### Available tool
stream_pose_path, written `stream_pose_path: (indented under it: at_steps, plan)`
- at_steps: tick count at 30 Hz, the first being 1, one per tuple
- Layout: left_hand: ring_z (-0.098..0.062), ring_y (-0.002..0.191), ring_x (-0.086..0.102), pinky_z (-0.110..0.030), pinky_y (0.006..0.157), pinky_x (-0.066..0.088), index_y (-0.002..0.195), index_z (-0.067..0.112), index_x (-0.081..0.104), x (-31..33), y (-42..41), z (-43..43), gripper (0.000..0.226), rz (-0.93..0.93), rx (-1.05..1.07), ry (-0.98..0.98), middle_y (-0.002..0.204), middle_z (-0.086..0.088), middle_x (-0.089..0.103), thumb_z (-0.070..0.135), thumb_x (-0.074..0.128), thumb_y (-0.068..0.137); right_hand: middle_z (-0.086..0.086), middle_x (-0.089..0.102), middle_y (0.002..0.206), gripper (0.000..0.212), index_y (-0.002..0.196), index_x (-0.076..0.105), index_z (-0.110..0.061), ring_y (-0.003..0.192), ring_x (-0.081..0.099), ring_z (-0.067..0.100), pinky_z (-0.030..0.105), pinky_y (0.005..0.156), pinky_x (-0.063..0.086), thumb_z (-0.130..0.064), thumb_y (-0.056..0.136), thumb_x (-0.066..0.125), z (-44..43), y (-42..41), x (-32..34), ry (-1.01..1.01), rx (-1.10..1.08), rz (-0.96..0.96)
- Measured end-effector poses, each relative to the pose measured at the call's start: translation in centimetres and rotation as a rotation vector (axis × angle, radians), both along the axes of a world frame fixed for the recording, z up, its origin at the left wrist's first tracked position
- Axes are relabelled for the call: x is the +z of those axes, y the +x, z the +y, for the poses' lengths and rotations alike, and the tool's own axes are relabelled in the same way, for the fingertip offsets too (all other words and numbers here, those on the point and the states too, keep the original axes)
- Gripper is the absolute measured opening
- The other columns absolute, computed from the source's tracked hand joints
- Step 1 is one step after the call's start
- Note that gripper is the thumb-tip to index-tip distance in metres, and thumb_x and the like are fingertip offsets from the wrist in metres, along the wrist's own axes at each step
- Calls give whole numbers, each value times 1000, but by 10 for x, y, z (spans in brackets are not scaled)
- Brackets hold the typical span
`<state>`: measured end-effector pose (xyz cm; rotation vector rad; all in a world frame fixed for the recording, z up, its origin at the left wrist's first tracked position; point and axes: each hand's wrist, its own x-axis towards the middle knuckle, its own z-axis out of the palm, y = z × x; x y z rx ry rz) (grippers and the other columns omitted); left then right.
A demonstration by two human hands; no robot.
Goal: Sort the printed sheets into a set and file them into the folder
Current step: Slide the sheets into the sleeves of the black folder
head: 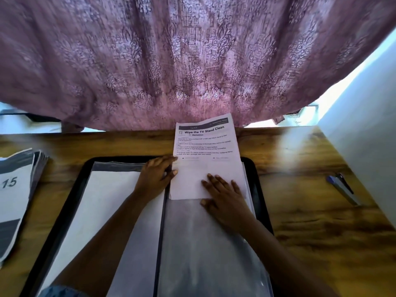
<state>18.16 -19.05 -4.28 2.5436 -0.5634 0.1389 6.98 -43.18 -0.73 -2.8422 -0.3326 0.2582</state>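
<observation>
One stack of black-and-white printed sheets [17, 189] lies at the far left of your brown wooden worktop [300, 232], the top sheet marked "15". Just to its right the black-rimmed folder [70, 200] lies open in front of you. Its left page holds a plain white sheet [102, 211] under plastic.

Your left hand [157, 176] reaches across that page to the folder's spine. Its fingers are bent, and thumb and fingertips sit on the left edge of the white printed sheet headed "Wipe the TV Stand Clean" [205, 146]. You cannot tell whether this grip pinches the paper or only steadies it.

That printed sheet lies over the far part of the folder's right page. Its lower half is on the clear plastic sleeve [203, 243] and its headed end sticks out past the folder's far rim, curling up toward the mauve patterned curtain [192, 61]. Whether the lower half is inside the sleeve or on top is unclear.

Your right hand [225, 196] lies flat with fingers spread, its grip closed on nothing; the fingertips press the sheet and the palm rests on the sleeve.

Further right, well apart from the folder, a blue and silver pen [342, 189] lies on the worktop near a white wall [364, 136].
</observation>
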Motion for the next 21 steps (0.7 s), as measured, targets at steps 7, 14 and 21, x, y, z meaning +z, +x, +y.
stream_pose_path:
  at_steps: [7, 14, 21]
  plan:
    - [-19, 122, 54, -35, 104, 43, 133, 23, 56, 3, -3, 4, 48, 83, 13, -247, 134, 1, 57, 42, 48, 90, 0, 7, 160, 69, 152, 12, -20, 147, 3, 17, 52, 114, -1, -56, 96, 27, 87, 10, -7, -4, 247, 33]
    - [-14, 137, 38, -44, 112, 28, 140, 34, 47, -1, 1, 1, 64, -3, -40, 92, 149, 7, 42, 67, 31, 88, -7, 5, 159, 89, 152, 14, -27, 147, 6, 11, 42, 118, 6, -69, 76, -7, 23, -3, -5, 16, 63, -61]
    - [-17, 136, 40, -45, 112, 30, 141, 31, 47, 0, 0, -1, 58, 1, 12, 76, 146, 7, 46, 54, 25, 92, 7, 4, 160, 97, 152, 6, -8, 147, 0, 18, 39, 113, -12, -75, 82, -4, -15, 3, 10, -50, -421, -107]
